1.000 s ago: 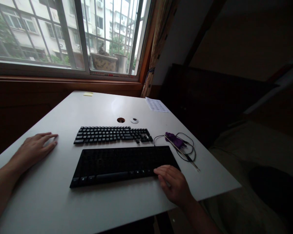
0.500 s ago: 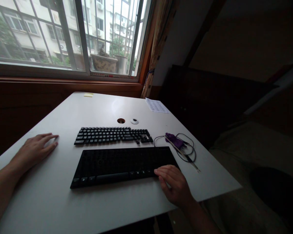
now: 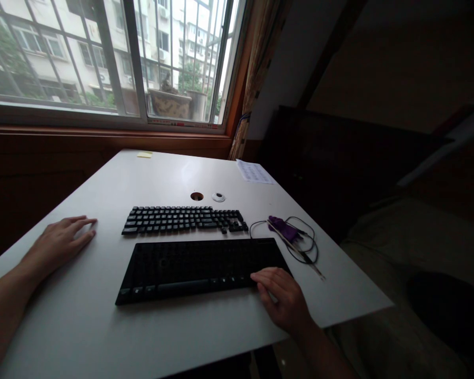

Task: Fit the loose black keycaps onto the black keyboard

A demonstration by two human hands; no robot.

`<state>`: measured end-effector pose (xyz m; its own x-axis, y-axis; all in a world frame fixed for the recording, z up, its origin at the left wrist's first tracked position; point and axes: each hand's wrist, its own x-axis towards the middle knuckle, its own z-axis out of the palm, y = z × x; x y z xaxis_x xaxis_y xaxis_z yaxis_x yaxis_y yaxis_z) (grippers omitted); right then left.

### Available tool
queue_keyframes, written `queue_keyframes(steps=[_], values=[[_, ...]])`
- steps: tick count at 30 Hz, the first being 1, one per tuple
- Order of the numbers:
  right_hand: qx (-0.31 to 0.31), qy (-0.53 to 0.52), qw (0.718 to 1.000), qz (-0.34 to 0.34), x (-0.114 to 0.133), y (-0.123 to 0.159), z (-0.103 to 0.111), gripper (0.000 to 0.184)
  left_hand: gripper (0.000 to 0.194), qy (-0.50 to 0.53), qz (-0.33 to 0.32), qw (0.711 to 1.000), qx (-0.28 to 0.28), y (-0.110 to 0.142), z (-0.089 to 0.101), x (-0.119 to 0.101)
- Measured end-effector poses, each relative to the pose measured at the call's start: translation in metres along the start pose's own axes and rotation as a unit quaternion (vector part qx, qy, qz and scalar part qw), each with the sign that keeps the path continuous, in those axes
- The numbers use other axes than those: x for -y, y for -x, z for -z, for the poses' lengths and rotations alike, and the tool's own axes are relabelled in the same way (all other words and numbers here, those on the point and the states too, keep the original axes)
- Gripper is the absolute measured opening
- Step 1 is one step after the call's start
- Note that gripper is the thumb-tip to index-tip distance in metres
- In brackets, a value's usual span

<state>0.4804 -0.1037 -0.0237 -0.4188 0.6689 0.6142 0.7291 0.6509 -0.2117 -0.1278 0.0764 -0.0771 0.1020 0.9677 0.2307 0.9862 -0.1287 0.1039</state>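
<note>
A black keyboard (image 3: 201, 262) lies on the white desk, most of its surface bare of keycaps, with several caps and the space bar (image 3: 184, 287) along its front row. My right hand (image 3: 282, 297) rests at its lower right corner, fingers bent together and tips on the front row; anything under them is hidden. Behind it, loose black keycaps (image 3: 169, 219) stand in rows in keyboard order. My left hand (image 3: 61, 237) lies on the desk to the left of both, fingers stretched out and holding nothing.
On the right lie a purple cloth (image 3: 282, 227), a looped black cable (image 3: 315, 242) and a thin pointed tool (image 3: 312, 263). Farther back are a printed paper (image 3: 255, 172), a yellow note (image 3: 144, 155), a round cable hole (image 3: 196, 196) and its white cover (image 3: 218, 197).
The whole view has shifted very slightly. Both hands keep their places, the right at the keyboard's corner, the left flat on the desk.
</note>
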Motion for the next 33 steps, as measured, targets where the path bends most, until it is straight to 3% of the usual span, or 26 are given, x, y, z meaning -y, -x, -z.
queue_keyframes(steps=[33], values=[[-0.016, 0.013, 0.999, 0.033, 0.0, -0.001, -0.002, 0.031, 0.061, -0.009, 0.011, 1.0, -0.016, 0.002, 0.0, -0.009]])
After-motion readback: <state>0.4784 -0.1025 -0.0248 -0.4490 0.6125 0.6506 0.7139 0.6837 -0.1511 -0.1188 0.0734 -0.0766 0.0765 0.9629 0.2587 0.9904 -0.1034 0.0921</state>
